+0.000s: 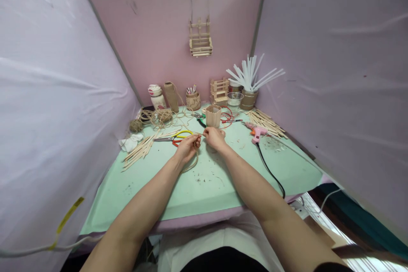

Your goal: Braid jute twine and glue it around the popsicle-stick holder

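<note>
Both my hands meet at the middle of the mint-green table (204,187). My left hand (188,146) is closed in a pinch on a strand of jute twine (191,165), which loops down onto the table below the wrist. My right hand (214,137) is closed too, pinching the same twine close to the left fingertips. Just behind the hands stands a small cup made of wooden sticks (213,115).
Scissors with yellow handles (174,137) and loose wooden sticks (140,151) lie at the left. A pink glue gun (257,132) with a black cord lies at the right, more sticks (266,121) behind it. Twine tangle, jars and white glue sticks (250,74) line the back wall.
</note>
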`<state>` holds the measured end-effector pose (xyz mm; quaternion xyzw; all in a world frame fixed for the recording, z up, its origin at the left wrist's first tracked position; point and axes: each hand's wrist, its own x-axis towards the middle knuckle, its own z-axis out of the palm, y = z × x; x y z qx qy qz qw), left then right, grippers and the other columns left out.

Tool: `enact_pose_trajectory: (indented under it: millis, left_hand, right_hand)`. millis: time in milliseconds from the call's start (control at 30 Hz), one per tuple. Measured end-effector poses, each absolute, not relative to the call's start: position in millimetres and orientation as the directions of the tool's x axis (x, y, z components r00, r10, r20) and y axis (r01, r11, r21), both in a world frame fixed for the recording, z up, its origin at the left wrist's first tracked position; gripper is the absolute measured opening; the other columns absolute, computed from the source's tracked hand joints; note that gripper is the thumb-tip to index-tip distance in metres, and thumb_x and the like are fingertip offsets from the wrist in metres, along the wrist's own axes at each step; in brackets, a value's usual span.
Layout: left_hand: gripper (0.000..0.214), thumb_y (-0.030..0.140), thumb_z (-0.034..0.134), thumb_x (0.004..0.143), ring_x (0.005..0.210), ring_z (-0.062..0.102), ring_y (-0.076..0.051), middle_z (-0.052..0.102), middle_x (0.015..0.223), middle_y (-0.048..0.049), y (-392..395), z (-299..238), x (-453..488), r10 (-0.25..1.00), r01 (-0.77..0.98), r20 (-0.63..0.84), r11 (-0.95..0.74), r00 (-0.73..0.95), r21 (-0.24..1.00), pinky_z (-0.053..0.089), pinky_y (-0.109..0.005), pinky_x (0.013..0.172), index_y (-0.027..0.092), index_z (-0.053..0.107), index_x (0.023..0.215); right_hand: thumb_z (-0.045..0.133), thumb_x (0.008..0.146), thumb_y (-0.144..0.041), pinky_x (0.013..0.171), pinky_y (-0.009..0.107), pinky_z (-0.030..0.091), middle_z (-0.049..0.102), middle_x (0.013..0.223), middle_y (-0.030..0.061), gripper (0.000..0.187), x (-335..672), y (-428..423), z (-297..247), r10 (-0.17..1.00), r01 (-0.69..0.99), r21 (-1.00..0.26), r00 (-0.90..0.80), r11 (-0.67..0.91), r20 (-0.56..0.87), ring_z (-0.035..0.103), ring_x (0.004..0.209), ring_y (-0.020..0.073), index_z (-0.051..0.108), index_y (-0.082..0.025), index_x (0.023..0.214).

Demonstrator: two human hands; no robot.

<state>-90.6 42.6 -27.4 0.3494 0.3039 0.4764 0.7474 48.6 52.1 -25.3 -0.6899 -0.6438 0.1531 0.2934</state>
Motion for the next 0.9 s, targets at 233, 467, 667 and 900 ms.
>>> enact_pose_trajectory:
  millis: [233, 467, 667, 900]
  left_hand:
    - [0.010, 0.015, 0.071, 0.069, 0.059, 0.053, -0.004, 0.060, 0.068, -0.0021, 43, -31, -92, 0.909, -0.483, -0.092, 0.299, 0.405, 0.823, 0.043, -0.012, 0.053, 0.010, 0.068, 0.076]
    - [0.019, 0.024, 0.075, 0.066, 0.059, 0.051, -0.004, 0.059, 0.067, -0.0014, 44, -33, -91, 0.943, -0.441, -0.039, 0.191, 0.330, 0.877, 0.040, -0.015, 0.055, 0.010, 0.068, 0.076]
    - [0.029, 0.037, 0.074, 0.065, 0.052, 0.043, -0.004, 0.058, 0.066, -0.0005, 49, -35, -93, 0.989, -0.316, 0.056, -0.011, 0.134, 0.949, 0.031, -0.018, 0.048, 0.012, 0.066, 0.079]
    - [0.032, 0.041, 0.073, 0.065, 0.048, 0.034, -0.004, 0.050, 0.059, 0.0034, 58, -47, -97, 0.990, -0.218, 0.126, -0.109, 0.066, 0.970, 0.023, -0.020, 0.046, 0.014, 0.066, 0.081]
  right_hand:
    - [0.049, 0.087, -0.030, 0.081, 0.035, 0.027, 0.069, 0.096, 0.0062, 0.021, 48, 51, -25, 0.984, 0.877, -0.478, 0.122, -0.046, 0.129, 0.056, 0.097, 0.0223, 0.068, -0.023, 0.087]
    - [0.051, 0.084, -0.025, 0.085, 0.038, 0.029, 0.063, 0.105, 0.0076, 0.018, 46, 49, -27, 0.971, 0.855, -0.518, 0.136, -0.014, 0.198, 0.052, 0.103, 0.0246, 0.065, -0.023, 0.094]
    - [0.051, 0.079, -0.019, 0.093, 0.039, 0.029, 0.054, 0.114, 0.0087, 0.029, 41, 43, -19, 0.866, 0.755, -0.590, 0.058, 0.287, 0.497, 0.046, 0.110, 0.0237, 0.056, -0.021, 0.108]
    - [0.057, 0.079, -0.022, 0.092, 0.037, 0.031, 0.053, 0.110, 0.0071, 0.013, 38, 39, -15, 0.758, 0.711, -0.444, -0.191, 0.545, 0.624, 0.043, 0.108, 0.0232, 0.062, -0.022, 0.091]
